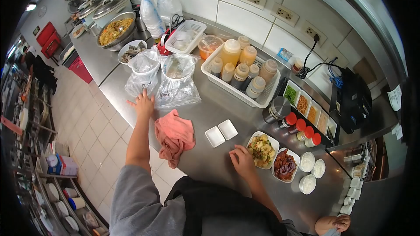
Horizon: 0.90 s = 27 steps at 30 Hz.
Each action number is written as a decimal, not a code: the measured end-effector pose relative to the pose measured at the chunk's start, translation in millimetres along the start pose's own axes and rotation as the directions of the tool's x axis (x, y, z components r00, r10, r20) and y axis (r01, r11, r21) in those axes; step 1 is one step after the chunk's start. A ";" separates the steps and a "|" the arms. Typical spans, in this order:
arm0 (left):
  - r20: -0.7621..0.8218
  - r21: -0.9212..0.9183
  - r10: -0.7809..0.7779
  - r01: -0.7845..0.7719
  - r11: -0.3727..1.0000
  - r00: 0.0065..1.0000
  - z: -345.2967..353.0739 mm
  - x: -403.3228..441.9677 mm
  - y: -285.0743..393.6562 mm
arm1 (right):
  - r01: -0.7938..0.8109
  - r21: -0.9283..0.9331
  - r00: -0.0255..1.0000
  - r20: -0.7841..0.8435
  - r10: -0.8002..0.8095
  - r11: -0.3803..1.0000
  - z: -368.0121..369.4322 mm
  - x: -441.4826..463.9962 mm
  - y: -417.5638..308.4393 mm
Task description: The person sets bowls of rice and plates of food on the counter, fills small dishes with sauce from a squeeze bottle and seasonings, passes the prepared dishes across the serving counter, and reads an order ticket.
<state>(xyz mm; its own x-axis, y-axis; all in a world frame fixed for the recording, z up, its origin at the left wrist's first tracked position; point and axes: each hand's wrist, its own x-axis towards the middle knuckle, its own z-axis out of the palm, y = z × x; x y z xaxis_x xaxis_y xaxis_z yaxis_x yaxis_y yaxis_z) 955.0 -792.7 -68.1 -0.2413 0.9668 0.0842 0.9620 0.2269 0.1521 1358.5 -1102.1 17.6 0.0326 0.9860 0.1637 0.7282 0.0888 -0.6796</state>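
Observation:
My left hand (143,105) is stretched out with its fingers spread, at the near edge of a container lined with a clear plastic bag (143,78). Whether the fingertips touch the bag I cannot tell. A second bag-lined container (178,72) stands to its right. Below that hand lies a crumpled pink cloth (175,135). My right hand (242,159) rests by the counter with loosely bent fingers, nothing visible in them. It is just left of a white dish of chopped vegetables (261,150). Two small square white dishes (221,133) sit between my hands.
Beyond the right hand are a dish of glazed meat (285,166) and three white cups of rice (307,162). A basket of sauce bottles (239,67), red-capped jars (299,126) and a topping tray (310,107) line the back. Another person's hand (341,223) shows lower right.

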 end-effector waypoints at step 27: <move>0.365 0.220 0.249 -0.342 0.914 0.897 -11.8 -7.9 47.4 | -0.022 0.020 1.000 0.006 0.022 1.000 5.9 -7.3 3.7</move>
<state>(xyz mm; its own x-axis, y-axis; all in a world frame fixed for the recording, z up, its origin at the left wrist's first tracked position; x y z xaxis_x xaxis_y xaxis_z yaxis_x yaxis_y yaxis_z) 1000.9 -790.9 -49.9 0.0693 0.9668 -0.2459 0.9895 -0.0979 -0.1061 1357.0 -1108.1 9.6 0.0449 0.9885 0.1445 0.7138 0.0694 -0.6969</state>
